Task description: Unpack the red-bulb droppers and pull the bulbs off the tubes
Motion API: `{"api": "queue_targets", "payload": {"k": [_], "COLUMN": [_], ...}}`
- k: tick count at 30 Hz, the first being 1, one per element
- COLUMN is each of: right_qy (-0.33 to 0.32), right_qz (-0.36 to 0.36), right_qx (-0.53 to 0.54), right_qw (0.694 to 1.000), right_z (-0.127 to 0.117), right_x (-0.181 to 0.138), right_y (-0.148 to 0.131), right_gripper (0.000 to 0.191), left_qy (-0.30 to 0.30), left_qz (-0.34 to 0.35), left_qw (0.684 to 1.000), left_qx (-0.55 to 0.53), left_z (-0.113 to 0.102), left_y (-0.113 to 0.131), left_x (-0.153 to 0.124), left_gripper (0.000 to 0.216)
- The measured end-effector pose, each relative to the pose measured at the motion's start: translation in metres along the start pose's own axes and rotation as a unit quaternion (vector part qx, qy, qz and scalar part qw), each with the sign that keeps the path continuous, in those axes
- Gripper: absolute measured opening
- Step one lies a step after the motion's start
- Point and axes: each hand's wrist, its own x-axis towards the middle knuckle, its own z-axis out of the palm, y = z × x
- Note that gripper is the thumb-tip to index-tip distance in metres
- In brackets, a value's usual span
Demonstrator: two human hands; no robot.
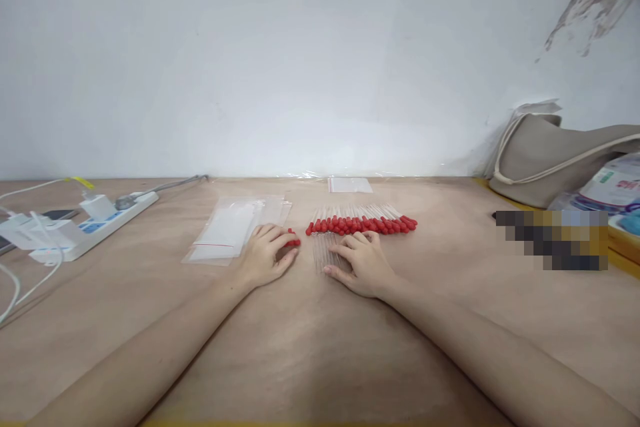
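Observation:
A row of several clear droppers with red rubber bulbs lies on the wooden table just beyond my hands. My left hand rests on the table with its fingers curled over a few red-bulbed droppers, beside a stack of clear zip bags. My right hand lies with bent fingers on several clear dropper tubes below the row, its fingertips touching the red bulbs.
A white power strip with chargers and cables sits at the far left. One small clear bag lies near the wall. A beige tote bag and packets stand at the right, next to a blurred patch.

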Motion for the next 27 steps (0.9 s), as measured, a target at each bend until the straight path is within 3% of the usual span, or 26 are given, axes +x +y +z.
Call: {"api": "queue_targets", "payload": {"k": [6, 9, 16, 22, 27], "right_qy": [0.003, 0.009, 0.011, 0.013, 0.025], "right_qz": [-0.002, -0.001, -0.001, 0.025, 0.043], "right_qx": [-0.005, -0.003, 0.005, -0.001, 0.011], "right_qw": [1.0, 1.0, 1.0, 1.0, 0.999], "right_z": [0.0, 0.0, 0.001, 0.0, 0.002], "right_x": [-0.001, -0.001, 0.0, 0.0, 0.001], "right_y": [0.0, 0.001, 0.0, 0.001, 0.003], "right_gripper": [0.047, 0.047, 0.049, 0.046, 0.036], "left_qy": [0.049, 0.055, 0.016, -0.061, -0.049], "left_qz": [-0.056, -0.07, -0.083, -0.13, -0.128], "left_qw": [0.997, 0.996, 0.996, 0.989, 0.99], "left_qx": [0.006, 0.011, 0.033, 0.037, 0.043], "left_z": [-0.001, -0.002, -0.001, 0.018, 0.031], "left_y": [0.002, 0.005, 0.017, 0.015, 0.014], "left_x": [-0.001, -0.001, 0.024, 0.064, 0.066], "left_gripper": [0.026, 0.02, 0.013, 0.021, 0.014]}}
